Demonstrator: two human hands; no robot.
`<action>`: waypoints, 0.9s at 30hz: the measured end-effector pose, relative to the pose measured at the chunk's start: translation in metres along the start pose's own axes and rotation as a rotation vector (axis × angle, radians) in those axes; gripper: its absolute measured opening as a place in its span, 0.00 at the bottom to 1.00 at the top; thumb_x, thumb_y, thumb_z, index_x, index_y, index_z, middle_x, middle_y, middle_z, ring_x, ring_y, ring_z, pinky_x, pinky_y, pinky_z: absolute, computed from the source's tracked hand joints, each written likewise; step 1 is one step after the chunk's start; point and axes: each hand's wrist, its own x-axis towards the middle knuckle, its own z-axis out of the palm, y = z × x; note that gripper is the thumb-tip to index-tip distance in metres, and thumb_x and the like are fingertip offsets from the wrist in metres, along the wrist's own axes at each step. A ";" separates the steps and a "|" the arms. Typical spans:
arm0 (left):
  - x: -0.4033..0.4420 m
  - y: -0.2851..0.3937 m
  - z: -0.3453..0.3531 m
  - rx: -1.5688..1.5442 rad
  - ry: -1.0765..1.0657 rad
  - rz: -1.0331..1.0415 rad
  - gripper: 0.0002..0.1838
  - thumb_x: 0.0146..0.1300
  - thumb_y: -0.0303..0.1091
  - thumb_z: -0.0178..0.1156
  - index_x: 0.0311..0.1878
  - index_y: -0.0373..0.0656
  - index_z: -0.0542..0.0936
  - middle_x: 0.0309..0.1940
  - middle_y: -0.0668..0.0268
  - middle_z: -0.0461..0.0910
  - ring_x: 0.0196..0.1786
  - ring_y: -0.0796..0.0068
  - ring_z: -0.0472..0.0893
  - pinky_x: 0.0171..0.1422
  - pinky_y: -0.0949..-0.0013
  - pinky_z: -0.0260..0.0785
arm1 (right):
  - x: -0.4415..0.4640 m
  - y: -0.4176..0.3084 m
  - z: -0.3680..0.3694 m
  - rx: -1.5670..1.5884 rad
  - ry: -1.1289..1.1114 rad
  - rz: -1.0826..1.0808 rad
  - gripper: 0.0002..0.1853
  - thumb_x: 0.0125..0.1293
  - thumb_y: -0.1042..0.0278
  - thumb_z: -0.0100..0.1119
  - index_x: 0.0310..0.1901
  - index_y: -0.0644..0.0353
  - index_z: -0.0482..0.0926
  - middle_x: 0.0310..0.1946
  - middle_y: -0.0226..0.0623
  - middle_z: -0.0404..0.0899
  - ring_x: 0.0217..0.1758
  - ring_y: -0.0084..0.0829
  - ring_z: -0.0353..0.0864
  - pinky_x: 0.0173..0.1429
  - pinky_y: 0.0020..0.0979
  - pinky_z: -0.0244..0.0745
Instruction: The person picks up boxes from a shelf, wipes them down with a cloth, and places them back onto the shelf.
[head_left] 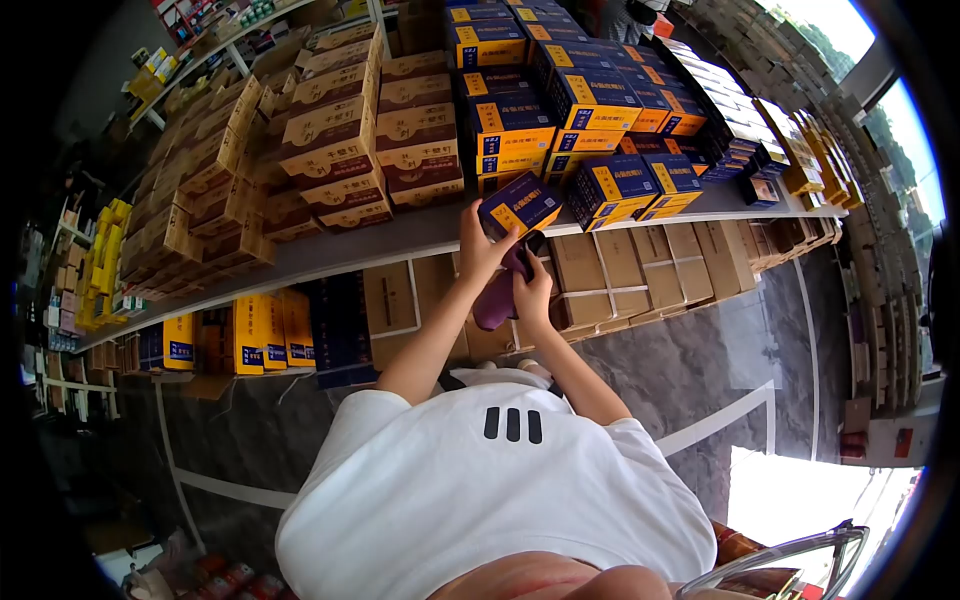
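Note:
My left hand is closed on the near left side of a small blue and yellow carton, held tilted at the front edge of the shelf. Its printed end faces me. Just below the carton, my right hand is wrapped round a purple handheld tool. The tool has a dark upper part, close under the carton; its exact kind cannot be made out. To the right of the carton, matching blue and yellow cartons stand on the shelf.
Stacks of brown cartons fill the shelf on the left. More blue and yellow cartons are piled behind. Large strapped brown boxes lie under the shelf, with yellow boxes further left. The floor is dark with white lines.

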 end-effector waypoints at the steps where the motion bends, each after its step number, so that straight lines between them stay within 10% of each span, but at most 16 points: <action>1: 0.000 0.002 0.002 0.002 0.012 -0.020 0.40 0.53 0.42 0.74 0.64 0.35 0.63 0.53 0.50 0.69 0.58 0.53 0.72 0.62 0.57 0.64 | -0.002 -0.002 -0.004 -0.007 -0.072 0.063 0.26 0.56 0.82 0.53 0.60 0.71 0.72 0.48 0.57 0.81 0.54 0.45 0.82 0.57 0.35 0.75; 15: -0.061 0.029 0.001 -0.153 -0.082 -0.183 0.22 0.76 0.40 0.46 0.65 0.36 0.68 0.59 0.55 0.69 0.58 0.63 0.72 0.63 0.66 0.63 | 0.039 0.018 -0.022 0.071 0.163 0.033 0.23 0.59 0.79 0.54 0.58 0.74 0.73 0.47 0.57 0.81 0.52 0.45 0.82 0.57 0.36 0.74; 19: -0.068 0.038 0.004 -0.185 -0.186 -0.158 0.24 0.77 0.41 0.43 0.67 0.32 0.67 0.63 0.55 0.68 0.65 0.61 0.69 0.69 0.67 0.60 | 0.041 0.015 -0.004 0.031 0.378 0.047 0.25 0.60 0.76 0.55 0.59 0.69 0.61 0.54 0.55 0.65 0.59 0.54 0.67 0.64 0.43 0.63; 27: -0.046 0.039 -0.019 -0.259 -0.245 -0.237 0.17 0.75 0.35 0.48 0.54 0.31 0.77 0.52 0.58 0.77 0.56 0.69 0.78 0.58 0.69 0.70 | -0.005 0.011 -0.002 -0.062 0.081 -0.136 0.22 0.55 0.79 0.55 0.53 0.65 0.64 0.50 0.53 0.65 0.54 0.58 0.70 0.56 0.46 0.70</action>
